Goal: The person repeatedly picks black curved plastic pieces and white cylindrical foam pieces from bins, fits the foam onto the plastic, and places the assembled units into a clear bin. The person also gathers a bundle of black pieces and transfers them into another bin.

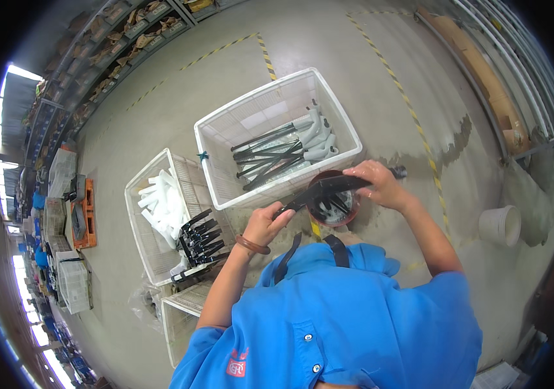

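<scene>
Both my hands hold a long, curved black part [319,190], slightly bent in the middle, in front of my body. My left hand [265,225] closes round its left end, with a brown bangle on that wrist. Its right end is gripped between the thumb and fingers of my right hand [380,184]. Below the part stands a reddish-brown bucket [353,214] with dark pieces and something wet-looking inside; the black part hides some of it. Just beyond the bucket is a large white crate [254,112] holding several black rods with grey curved ends [316,133].
To the left, a second white crate [139,243] holds white pieces [159,201] and stacked black brackets [200,240]. A white bucket [500,225] stands at the right. Yellow-black tape [413,110] marks the floor, which has a dark wet patch [448,150]. Shelves [105,55] line the far left.
</scene>
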### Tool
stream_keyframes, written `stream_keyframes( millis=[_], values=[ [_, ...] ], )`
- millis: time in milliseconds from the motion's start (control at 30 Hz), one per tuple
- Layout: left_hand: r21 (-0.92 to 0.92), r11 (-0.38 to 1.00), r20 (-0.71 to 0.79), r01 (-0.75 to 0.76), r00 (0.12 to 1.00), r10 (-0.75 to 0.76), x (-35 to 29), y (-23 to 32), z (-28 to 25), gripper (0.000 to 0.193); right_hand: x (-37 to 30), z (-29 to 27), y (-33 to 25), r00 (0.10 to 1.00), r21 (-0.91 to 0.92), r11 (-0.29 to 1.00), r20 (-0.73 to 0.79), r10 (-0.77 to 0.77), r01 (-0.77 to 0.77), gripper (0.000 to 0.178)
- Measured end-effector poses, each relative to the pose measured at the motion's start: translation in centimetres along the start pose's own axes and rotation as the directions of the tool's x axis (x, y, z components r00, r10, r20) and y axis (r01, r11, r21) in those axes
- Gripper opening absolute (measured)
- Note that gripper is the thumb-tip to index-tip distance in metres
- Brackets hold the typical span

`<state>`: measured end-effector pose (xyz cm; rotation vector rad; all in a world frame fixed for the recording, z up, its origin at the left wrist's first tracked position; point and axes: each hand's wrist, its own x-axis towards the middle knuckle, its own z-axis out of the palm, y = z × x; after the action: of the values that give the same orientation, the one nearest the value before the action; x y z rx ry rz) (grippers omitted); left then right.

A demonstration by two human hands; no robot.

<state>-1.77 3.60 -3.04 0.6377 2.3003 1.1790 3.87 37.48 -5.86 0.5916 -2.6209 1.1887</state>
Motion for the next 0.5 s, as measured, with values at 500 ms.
stream_keyframes(
  millis=[500],
  values=[
    [0.181, 0.981, 0.093, -0.077, 0.994, 0.061, -2.4, 2.1, 0.1, 0.047, 10.6, 1.0, -6.5, 0.52, 0.112, 0.993, 0.85, -0.084, -0.023, 0.044]
  ],
)
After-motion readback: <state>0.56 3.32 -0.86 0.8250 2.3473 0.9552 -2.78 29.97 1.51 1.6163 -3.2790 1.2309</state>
